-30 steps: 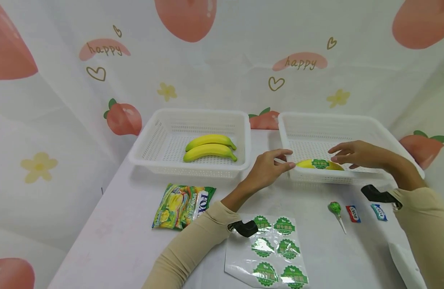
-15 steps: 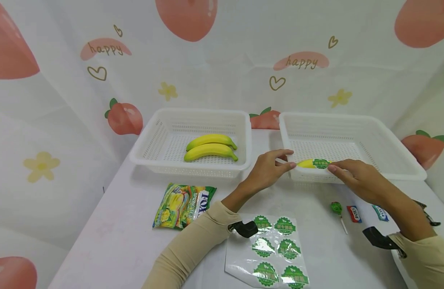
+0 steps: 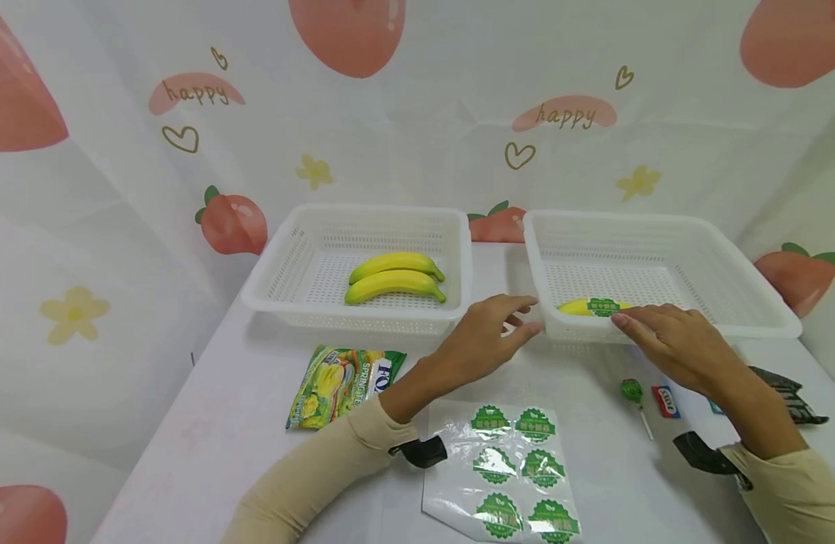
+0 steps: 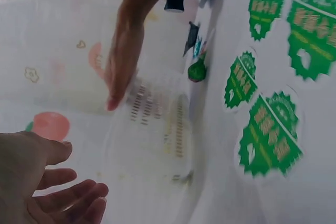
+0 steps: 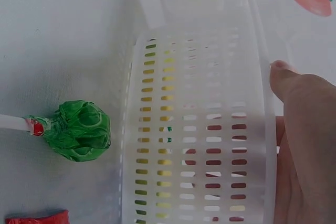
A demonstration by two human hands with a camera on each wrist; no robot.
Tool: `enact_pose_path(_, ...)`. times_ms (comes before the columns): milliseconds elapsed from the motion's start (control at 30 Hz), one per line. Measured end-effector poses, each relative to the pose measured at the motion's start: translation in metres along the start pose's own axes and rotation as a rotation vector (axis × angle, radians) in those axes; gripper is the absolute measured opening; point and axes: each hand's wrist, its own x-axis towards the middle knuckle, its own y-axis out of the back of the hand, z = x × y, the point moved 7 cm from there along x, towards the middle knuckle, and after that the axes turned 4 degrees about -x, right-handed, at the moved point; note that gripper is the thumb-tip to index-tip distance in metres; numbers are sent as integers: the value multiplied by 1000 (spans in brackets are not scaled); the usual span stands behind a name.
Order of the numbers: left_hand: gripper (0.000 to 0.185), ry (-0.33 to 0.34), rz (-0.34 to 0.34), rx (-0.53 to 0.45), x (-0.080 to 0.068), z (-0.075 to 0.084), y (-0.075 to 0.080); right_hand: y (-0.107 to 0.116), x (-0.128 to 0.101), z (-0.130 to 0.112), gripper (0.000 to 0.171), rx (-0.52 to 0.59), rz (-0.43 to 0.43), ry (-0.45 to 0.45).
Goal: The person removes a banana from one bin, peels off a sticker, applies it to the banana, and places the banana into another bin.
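White baskets [image 3: 363, 219] two, bananas [image 3: 395, 277] three, one stickered [image 3: 594, 307], both hands [image 3: 488, 336] relaxed, holding nothing.

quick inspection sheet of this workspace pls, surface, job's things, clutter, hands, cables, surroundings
surface: table under a white cloth printed with peaches and flowers
job's things: stickered banana lying in the right basket; sticker sheet with six green stickers at the near edge
clutter: two bare bananas in the left basket; candy bag; green lollipop; small red wrapper; dark packet at far right
hands: left hand open, beside the right basket's near corner, holding nothing; right hand open, fingers at the basket's front rim near the banana
cables: nothing seen
surroundings: backdrop with peaches, hearts and "happy" lettering
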Motion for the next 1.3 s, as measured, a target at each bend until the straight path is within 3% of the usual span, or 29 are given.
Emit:
enact_pose_path(167, 35, -143, 80, 144, -30, 11, 39, 0, 1, -1, 61, -6, -9, -12)
enact_pose_path(267, 32, -156, 147, 230, -47, 7, 66, -1, 2, -1, 62, -9, -5, -17)
enact_pose_path(367, 32, -117, 191, 279, -61, -5, 91, -1, 1, -1, 62, -6, -1, -16)
enact_pose_path(600, 37, 77, 206, 354, -88, -43, 134, 0, 1, -2, 62, -9, -3, -17)
enact_pose_path(800, 44, 220, 157, 449, -101, -64, 147, -1, 1, -1, 63, -2, -6, -22)
enact_pose_path(967, 42, 221, 151, 487, -101, -67, 149, -1, 0, 0, 62, 6, -6, -24)
enact_pose_path(1167, 40, 237, 156, 488, -101, -67, 150, 3, 6, -1, 63, 53, -68, -40)
enact_pose_path(1300, 41, 266, 156, 467, -101, -69, 151, 14, 17, -16, 54, 123, -46, 13)
